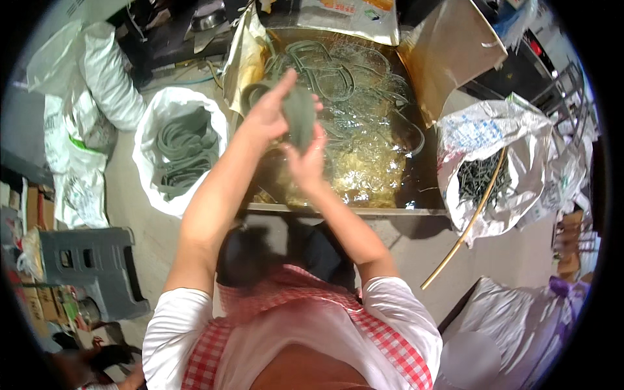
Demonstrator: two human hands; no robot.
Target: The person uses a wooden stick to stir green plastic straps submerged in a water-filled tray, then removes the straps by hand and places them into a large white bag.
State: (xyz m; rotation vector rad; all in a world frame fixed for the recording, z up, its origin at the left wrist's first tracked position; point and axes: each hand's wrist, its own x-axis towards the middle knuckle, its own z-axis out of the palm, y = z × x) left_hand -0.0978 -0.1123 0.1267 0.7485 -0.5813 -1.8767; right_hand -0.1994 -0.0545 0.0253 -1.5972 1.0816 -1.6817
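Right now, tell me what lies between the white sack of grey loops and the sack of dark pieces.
In the head view, the foil-lined tray of liquid and grey loops lies between the left sack and right sack. Both hands hold a grey piece above it.

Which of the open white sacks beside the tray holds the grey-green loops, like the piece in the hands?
The white sack left of the tray. It is full of grey-green loops; the sack on the right holds dark thin sticks instead.
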